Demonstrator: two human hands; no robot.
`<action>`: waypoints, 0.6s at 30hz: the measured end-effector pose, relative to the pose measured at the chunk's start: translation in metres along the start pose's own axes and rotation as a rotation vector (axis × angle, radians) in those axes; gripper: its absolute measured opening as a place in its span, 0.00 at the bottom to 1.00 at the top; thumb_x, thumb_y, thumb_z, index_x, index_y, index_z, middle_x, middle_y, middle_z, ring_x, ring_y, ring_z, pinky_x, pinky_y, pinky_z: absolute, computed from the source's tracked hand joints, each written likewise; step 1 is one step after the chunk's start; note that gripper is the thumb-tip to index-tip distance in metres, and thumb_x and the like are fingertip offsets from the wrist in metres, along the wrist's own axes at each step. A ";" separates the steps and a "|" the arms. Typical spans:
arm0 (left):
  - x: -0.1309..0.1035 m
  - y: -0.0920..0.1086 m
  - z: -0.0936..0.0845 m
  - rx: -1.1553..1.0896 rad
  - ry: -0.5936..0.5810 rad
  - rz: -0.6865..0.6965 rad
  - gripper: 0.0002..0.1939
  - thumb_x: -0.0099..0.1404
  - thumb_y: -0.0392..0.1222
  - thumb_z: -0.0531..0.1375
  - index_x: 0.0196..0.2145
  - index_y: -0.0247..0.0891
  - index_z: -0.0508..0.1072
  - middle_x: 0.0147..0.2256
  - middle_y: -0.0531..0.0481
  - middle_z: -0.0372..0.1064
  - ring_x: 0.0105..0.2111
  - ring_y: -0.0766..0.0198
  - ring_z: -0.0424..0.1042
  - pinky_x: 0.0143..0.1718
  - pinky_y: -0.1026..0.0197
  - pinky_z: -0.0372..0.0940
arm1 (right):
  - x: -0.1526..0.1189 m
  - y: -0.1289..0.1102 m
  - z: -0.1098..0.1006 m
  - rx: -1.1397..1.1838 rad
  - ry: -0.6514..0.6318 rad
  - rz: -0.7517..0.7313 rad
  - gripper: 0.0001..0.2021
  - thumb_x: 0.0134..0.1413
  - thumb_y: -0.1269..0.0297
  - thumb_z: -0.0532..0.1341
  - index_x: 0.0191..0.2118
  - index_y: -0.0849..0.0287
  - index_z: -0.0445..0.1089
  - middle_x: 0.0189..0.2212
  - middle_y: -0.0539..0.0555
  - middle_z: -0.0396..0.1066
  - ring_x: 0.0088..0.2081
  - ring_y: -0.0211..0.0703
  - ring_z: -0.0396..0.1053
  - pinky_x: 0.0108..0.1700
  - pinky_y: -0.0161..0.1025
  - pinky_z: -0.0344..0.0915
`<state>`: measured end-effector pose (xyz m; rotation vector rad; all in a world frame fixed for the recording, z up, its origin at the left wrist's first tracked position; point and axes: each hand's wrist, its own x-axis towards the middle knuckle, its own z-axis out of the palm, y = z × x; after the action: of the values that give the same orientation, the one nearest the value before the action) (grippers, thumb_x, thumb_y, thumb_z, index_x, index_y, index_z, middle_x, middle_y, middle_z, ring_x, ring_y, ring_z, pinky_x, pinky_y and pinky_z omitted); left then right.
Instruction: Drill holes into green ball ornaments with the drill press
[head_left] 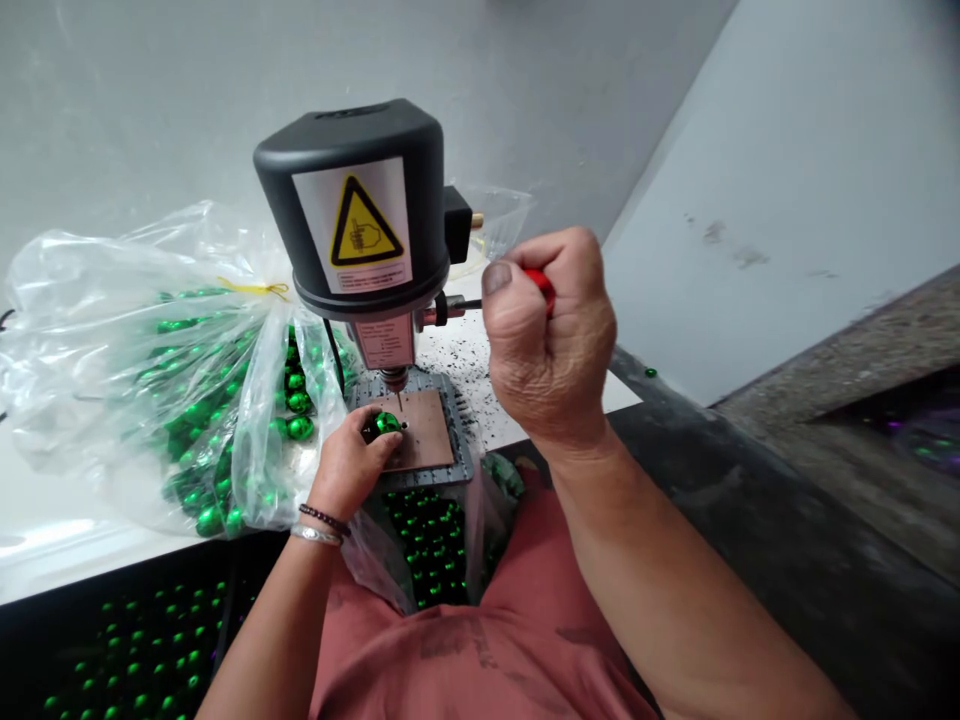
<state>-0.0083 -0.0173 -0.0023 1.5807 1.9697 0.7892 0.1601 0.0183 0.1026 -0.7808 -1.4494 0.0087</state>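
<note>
A small black bench drill press (352,200) with a yellow warning label stands on the white table in front of me. My right hand (555,340) is wrapped round the red knob (541,288) of its side lever. On the wooden plate (427,430) over the drill's base, my left hand (354,455) grips a shiny green ball (388,423) between thumb and fingers. The thin drill bit (400,402) hangs just beside and above the ball; whether it touches is unclear.
Left of the drill, a clear plastic bag (259,440) spills several green balls. Dark shavings (472,375) litter the white table (82,500). More green balls lie in a bag (427,545) at my lap and in a dark container (135,640) lower left. One green ball (651,372) lies farther right.
</note>
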 end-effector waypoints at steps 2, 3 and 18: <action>0.002 0.002 0.001 0.016 -0.016 0.017 0.19 0.54 0.43 0.60 0.44 0.37 0.70 0.39 0.47 0.73 0.38 0.61 0.71 0.42 0.59 0.63 | 0.000 -0.001 -0.001 0.005 -0.004 0.009 0.08 0.55 0.62 0.51 0.28 0.57 0.58 0.19 0.43 0.56 0.21 0.25 0.53 0.25 0.28 0.56; 0.002 0.003 0.002 0.034 -0.020 0.018 0.19 0.54 0.43 0.60 0.44 0.38 0.71 0.39 0.47 0.73 0.38 0.61 0.71 0.42 0.60 0.63 | 0.000 -0.001 -0.001 0.009 -0.005 0.015 0.08 0.55 0.61 0.51 0.28 0.57 0.58 0.19 0.43 0.56 0.21 0.25 0.53 0.25 0.28 0.56; 0.024 0.010 0.007 0.206 -0.139 0.123 0.24 0.51 0.48 0.62 0.47 0.42 0.72 0.43 0.48 0.73 0.43 0.58 0.69 0.42 0.62 0.61 | -0.002 -0.003 -0.005 -0.056 -0.048 0.052 0.08 0.55 0.59 0.51 0.29 0.57 0.58 0.21 0.44 0.56 0.21 0.26 0.53 0.26 0.28 0.57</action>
<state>-0.0015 0.0087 -0.0008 1.8380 1.9181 0.5184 0.1623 0.0129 0.1032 -0.8695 -1.4794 0.0271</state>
